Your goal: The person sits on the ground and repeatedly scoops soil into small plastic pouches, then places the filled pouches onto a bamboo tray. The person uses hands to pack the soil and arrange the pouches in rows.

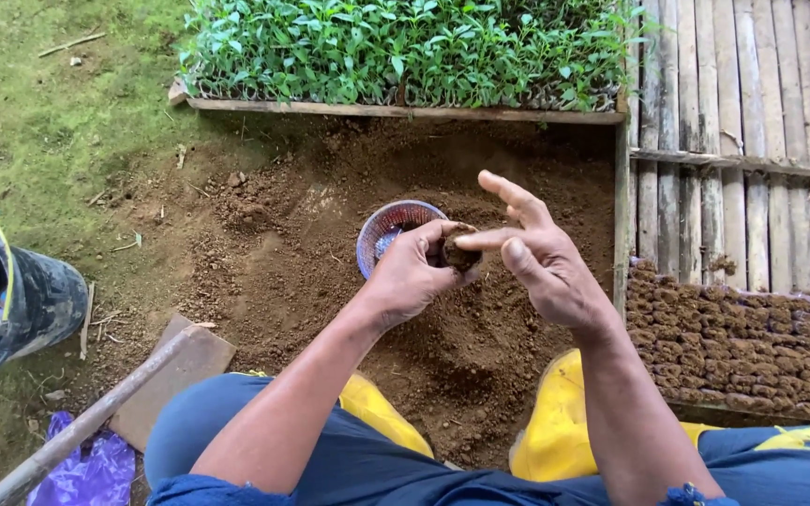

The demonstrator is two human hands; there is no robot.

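My left hand point(414, 272) is closed around a small soil-filled pot point(459, 253), held above a heap of loose brown soil point(442, 347). My right hand point(541, 253) touches the top of the soil in that pot with a fingertip, while its other fingers are spread and raised. Just behind my left hand, a blue mesh basket point(388, 225) sits on the soil.
A tray of green seedlings point(405, 47) stands at the back. Rows of filled soil pots point(742, 337) lie at the right on bamboo slats point(733, 112). A black bucket point(11, 300), a wooden board point(175, 375) and purple plastic point(86, 468) are at the left. My yellow boots point(555, 422) rest on the soil.
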